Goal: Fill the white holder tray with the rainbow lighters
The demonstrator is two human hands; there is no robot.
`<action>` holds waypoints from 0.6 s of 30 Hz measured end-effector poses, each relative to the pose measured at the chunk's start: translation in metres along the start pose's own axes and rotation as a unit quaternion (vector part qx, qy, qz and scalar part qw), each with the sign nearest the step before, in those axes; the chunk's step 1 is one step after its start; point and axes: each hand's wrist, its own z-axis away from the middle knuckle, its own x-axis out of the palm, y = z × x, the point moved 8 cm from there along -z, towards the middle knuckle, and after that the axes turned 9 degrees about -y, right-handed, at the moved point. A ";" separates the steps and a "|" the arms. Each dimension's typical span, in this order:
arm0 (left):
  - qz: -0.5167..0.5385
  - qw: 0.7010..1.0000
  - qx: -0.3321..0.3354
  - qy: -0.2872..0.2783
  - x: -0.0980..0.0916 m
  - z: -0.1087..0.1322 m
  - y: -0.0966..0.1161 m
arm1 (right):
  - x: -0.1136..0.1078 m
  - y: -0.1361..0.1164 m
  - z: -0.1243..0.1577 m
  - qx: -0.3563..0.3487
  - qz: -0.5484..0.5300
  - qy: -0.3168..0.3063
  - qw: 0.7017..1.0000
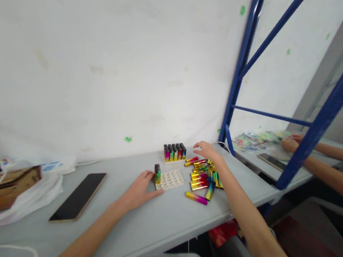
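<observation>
Grey tabletop [139, 224], smooth to the eye, underlay everything at hand. Nearest on it lay a loose yellow-and-magenta piece [196, 198], lighter-shaped and glossy, likely light, stiff and a little slick; a pinch across its long sides, near the middle, seemed the surest hold. Somewhat beyond, to its left, the left hand [139, 188] rested low, palm down, forearm [98, 219] slanting in from the lower left. Thumb and index finger stood apart, bracketing the near-left corner of a white cell tray [171, 180] — contact could not be told. Tray looked thin and rigid, best steadied by its rim. Dark-topped standing pieces [157, 175] were upright at its left end; narrow-footed, they might tip if knocked. Right of the tray lay a heaped pile of shiny pieces [199, 179]. Over its far end hung the right hand [206, 150], reaching forward, fingers part-extended and loosely apart, nothing visible in them. Farther back — a packed block [175, 152] of dark-topped pieces, upright in close rows, short of the white wall [151, 64].
</observation>
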 end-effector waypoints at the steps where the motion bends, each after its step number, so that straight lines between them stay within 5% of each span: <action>1: 0.000 1.000 0.000 0.001 0.000 0.000 0.000 | 0.006 -0.002 -0.004 -0.017 -0.004 -0.019 1.000; 6: 0.003 1.000 0.003 0.002 -0.001 0.001 0.002 | 0.040 -0.008 -0.008 -0.078 -0.026 -0.101 0.992; 11: 0.005 1.000 -0.005 0.001 0.000 0.001 0.001 | 0.048 0.003 -0.005 -0.099 -0.060 -0.116 0.986; 18: -0.004 1.000 -0.003 -0.010 -0.001 0.000 0.003 | 0.022 0.017 -0.001 -0.077 -0.150 0.021 0.985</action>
